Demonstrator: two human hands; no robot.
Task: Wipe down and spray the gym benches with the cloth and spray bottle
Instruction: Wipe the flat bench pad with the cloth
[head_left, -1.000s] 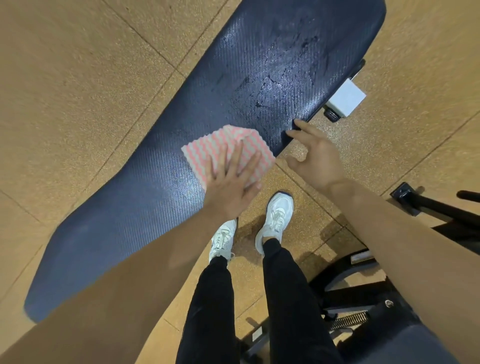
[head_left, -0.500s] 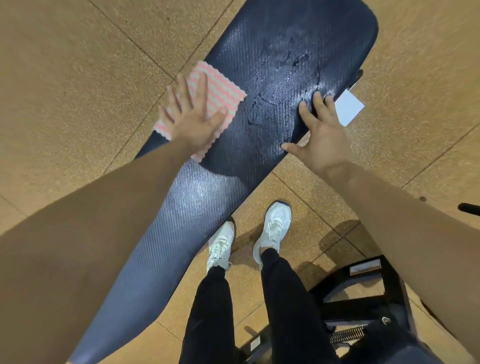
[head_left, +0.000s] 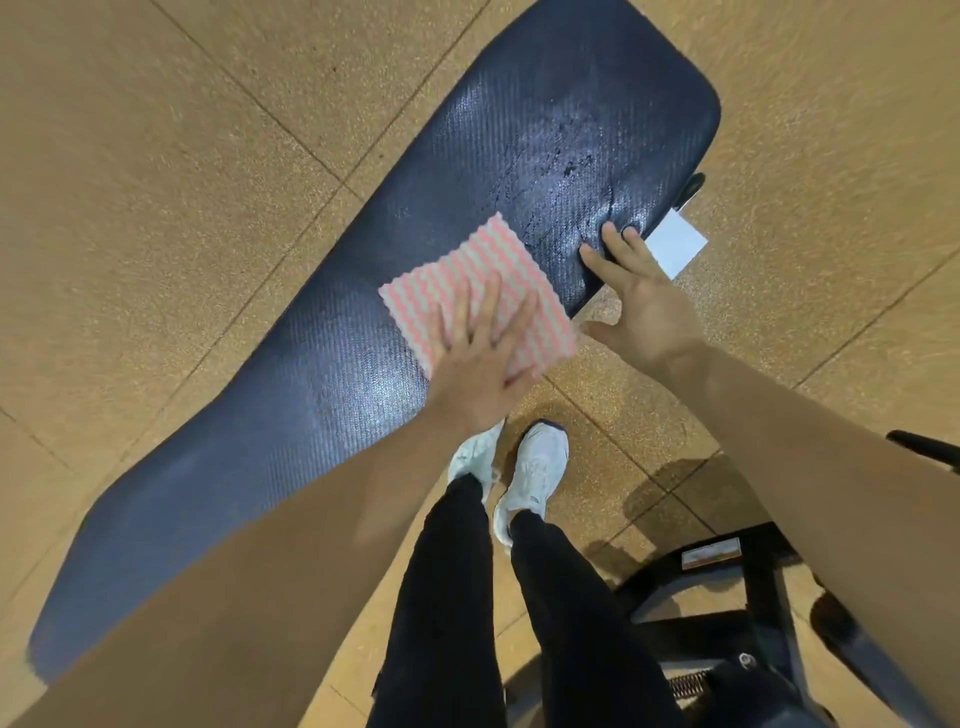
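Note:
A long dark blue gym bench pad (head_left: 322, 364) runs diagonally from lower left to upper right, with wet streaks near its far end. A pink and white striped cloth (head_left: 467, 275) lies flat on the pad near its near edge. My left hand (head_left: 480, 358) presses on the cloth with fingers spread. My right hand (head_left: 641, 299) rests open on the pad's near edge, fingers on the wet surface, holding nothing. No spray bottle is in view.
A white block (head_left: 675, 247) sticks out under the bench's far end. My legs and white shoes (head_left: 535, 467) stand beside the bench. A black machine frame (head_left: 737, 597) with a spring sits at lower right on the tan floor.
My left hand has swept the cloth from the pad's far edge back to its near edge. The right hand stays on the bench edge.

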